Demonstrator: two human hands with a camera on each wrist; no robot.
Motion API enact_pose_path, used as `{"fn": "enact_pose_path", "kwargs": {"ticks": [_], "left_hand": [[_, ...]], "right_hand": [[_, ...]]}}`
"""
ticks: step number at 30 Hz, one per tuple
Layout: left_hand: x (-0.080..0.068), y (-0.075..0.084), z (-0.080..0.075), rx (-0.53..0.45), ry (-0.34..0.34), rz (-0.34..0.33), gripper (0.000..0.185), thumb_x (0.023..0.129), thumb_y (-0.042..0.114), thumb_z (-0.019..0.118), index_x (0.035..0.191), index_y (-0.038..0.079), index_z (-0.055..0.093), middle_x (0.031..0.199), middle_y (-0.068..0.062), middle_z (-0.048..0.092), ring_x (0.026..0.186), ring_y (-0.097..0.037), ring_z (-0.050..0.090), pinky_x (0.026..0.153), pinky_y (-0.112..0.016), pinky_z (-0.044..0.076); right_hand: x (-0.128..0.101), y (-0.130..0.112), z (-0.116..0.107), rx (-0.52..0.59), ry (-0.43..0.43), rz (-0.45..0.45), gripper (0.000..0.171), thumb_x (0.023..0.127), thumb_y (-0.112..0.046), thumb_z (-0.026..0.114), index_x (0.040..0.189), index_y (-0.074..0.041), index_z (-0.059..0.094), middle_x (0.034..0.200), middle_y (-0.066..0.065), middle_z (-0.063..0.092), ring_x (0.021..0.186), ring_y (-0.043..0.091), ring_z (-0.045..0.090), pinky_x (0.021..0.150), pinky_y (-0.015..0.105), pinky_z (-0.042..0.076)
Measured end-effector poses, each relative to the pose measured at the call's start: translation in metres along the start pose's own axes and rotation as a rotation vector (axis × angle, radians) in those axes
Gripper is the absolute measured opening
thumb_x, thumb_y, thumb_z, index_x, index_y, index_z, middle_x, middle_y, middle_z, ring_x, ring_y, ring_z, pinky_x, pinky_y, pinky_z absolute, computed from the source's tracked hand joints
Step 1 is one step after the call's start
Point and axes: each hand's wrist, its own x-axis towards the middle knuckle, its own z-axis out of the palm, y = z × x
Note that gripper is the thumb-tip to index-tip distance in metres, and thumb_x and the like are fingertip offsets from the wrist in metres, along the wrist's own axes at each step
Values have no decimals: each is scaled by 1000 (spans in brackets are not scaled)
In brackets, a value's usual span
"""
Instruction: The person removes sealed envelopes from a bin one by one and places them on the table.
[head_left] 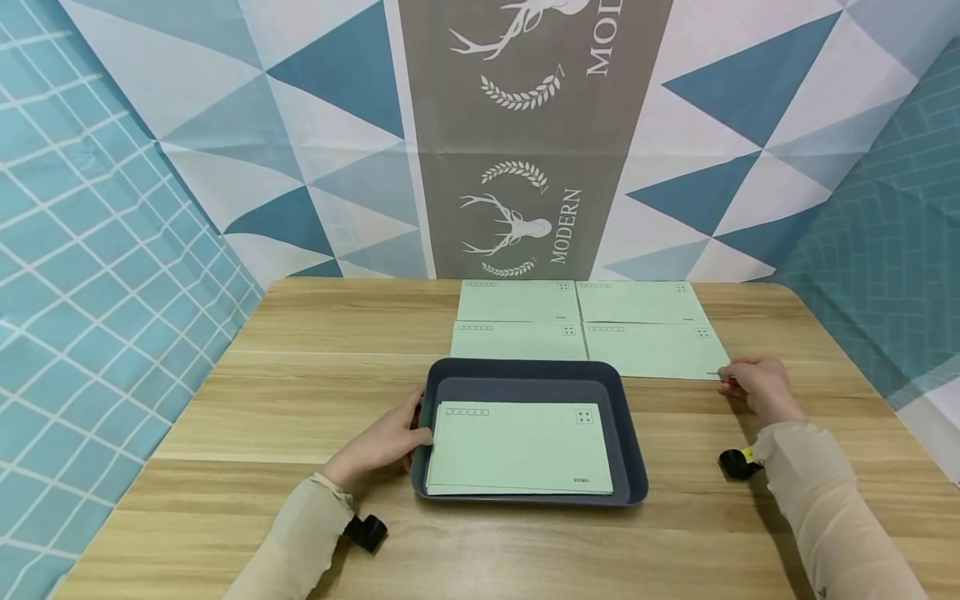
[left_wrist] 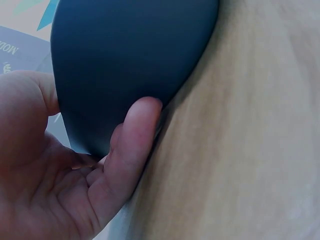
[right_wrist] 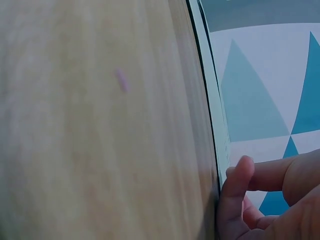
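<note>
So the left hand (head_left: 384, 443) grips the tray (head_left: 525, 379) at centre frame, right hand (head_left: 757, 385) fingers pinching the lower-right envelope (head_left: 652, 350) corner, probably lifting it trayward next.

Head view looks down over the whole counter (head_left: 300, 400); both wrist views sit tight in, sharing tray (left_wrist: 130, 60) and envelope (right_wrist: 212, 100) edges.

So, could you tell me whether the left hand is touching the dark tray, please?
Touching. In the left wrist view, the left hand grips the dark tray at its edge, a finger pressed against the outer wall and the thumb over the rim.
</note>
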Motion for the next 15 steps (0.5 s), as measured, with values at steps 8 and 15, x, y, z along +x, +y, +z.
{"fn": "enact_pose_path", "kwargs": {"ticks": [8, 15], "left_hand": [[-1, 1, 0, 5, 5, -7, 76, 80, 8, 50, 145, 5, 10, 93, -20, 56, 49, -19, 54, 43, -35, 49], [0, -2, 0, -5, 2, -8, 76, 81, 8, 50, 145, 5, 8, 90, -18, 57, 48, -19, 53, 44, -35, 49]], "right_hand": [[0, 0, 1, 42, -8, 1, 33, 84, -4, 53, 114, 7, 43, 87, 7, 47, 58, 6, 56, 61, 21, 53], [0, 1, -3, 99, -41, -23, 19, 88, -5, 49, 106, 2, 44, 74, 0, 52, 57, 6, 57, 61, 21, 53]]}}
